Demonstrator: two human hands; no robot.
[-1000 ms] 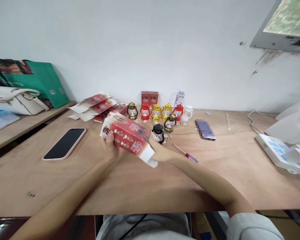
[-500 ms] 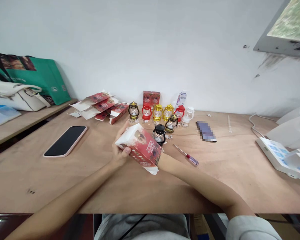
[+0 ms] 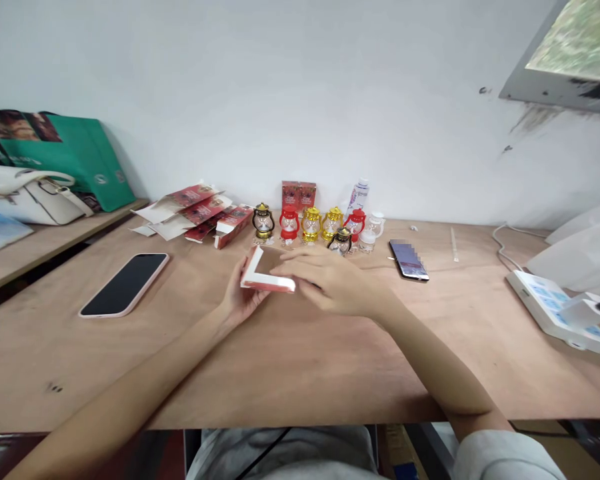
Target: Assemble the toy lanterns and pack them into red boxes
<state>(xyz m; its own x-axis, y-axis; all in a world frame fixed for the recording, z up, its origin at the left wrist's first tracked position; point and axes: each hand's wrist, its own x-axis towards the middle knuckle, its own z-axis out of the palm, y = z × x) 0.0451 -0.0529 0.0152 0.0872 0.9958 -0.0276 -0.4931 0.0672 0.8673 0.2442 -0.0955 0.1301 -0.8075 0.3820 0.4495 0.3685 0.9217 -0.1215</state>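
My left hand (image 3: pixel 241 299) is closed around a red cardboard box (image 3: pixel 267 285) from its left and underside. The box's white-edged end faces me. My right hand (image 3: pixel 337 279) is at the box's right side, its fingers over the top edge and opening; their exact hold is partly hidden. Behind the hands stand small lanterns: a bronze one (image 3: pixel 263 221), a red one (image 3: pixel 289 224), a gold one (image 3: pixel 311 225) and several others. Another bronze lantern (image 3: pixel 341 241) is partly covered by my right hand. The black lantern and screwdriver are hidden from view.
Flattened and part-folded red boxes (image 3: pixel 200 212) lie at the back left. A pink-cased phone (image 3: pixel 125 285) is at the left, another phone (image 3: pixel 409 260) at the right. A white power strip (image 3: pixel 555 310), a bottle (image 3: pixel 359 197) and a white handbag (image 3: pixel 30 193) are also around.
The box has turned so its end faces me. My right hand has come out of the box to its right edge, now covering the black lantern and screwdriver.
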